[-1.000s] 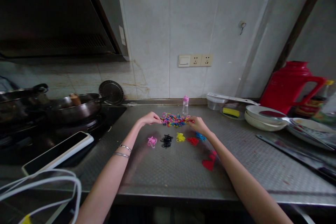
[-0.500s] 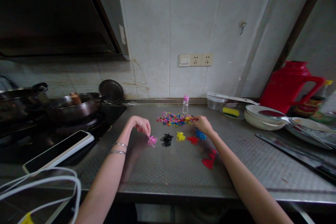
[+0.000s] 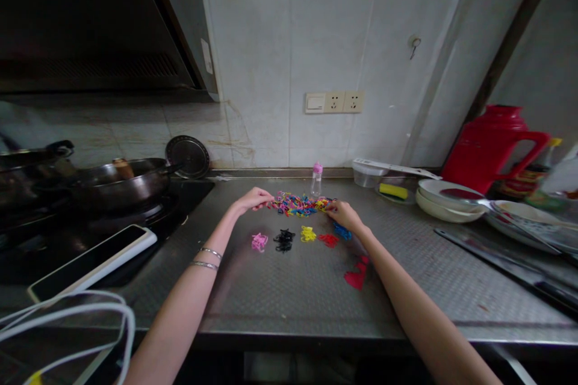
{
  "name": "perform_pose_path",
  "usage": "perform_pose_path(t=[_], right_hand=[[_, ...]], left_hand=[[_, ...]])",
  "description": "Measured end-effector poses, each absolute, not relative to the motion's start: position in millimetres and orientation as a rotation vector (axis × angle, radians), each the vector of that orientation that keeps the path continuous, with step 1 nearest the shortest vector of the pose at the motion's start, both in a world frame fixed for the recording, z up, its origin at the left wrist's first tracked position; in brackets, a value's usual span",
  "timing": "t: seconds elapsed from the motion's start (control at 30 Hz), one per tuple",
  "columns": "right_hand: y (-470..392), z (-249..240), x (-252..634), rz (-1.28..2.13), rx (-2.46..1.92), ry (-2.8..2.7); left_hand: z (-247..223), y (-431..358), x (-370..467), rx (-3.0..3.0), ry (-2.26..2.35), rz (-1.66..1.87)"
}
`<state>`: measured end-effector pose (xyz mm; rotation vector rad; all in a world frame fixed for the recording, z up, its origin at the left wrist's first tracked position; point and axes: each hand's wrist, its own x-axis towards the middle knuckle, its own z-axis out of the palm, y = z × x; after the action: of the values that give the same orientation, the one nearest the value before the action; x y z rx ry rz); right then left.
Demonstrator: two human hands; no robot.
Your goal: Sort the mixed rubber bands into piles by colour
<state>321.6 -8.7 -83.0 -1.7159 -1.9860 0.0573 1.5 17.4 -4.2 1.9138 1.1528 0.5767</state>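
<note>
A mixed heap of small coloured elastic bands (image 3: 295,204) lies on the metal counter. At its left edge is my left hand (image 3: 254,199), thumb and fingers pinched together; what is between them is too small to make out. My right hand (image 3: 344,215) pinches at the heap's right edge, its fingertips partly hidden. In front of the heap, sorted by colour, sit pink bands (image 3: 259,242), black bands (image 3: 284,240), yellow bands (image 3: 308,234), red bands (image 3: 329,240) and blue bands (image 3: 342,230). Behind the heap stands a small clear bottle with a pink top (image 3: 316,180).
Red heart-shaped pieces (image 3: 356,277) lie near my right forearm. To the right are a knife (image 3: 501,264), stacked bowls (image 3: 447,207), a yellow sponge (image 3: 393,191) and a red thermos (image 3: 490,144). On the left are a white device (image 3: 94,261), a cable (image 3: 129,319) and a pan (image 3: 130,186).
My left hand has moved from the pink bands up and away to the left edge of the mixed heap. My right hand stays at the heap's right edge, shifting only slightly.
</note>
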Motion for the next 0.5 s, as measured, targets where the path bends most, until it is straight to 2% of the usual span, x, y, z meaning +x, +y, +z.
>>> perform_pose_path(t=[0.2,0.5], right_hand=[[-2.2,-80.2,321.8,0.059,-1.72,-1.971],[1.9,-73.0,316.7,0.125,-1.721,-2.066]], left_hand=[[-3.7,14.7,27.2,1.907,1.188,0.741],[-3.9,25.1,35.8,2.018,1.195,0.758]])
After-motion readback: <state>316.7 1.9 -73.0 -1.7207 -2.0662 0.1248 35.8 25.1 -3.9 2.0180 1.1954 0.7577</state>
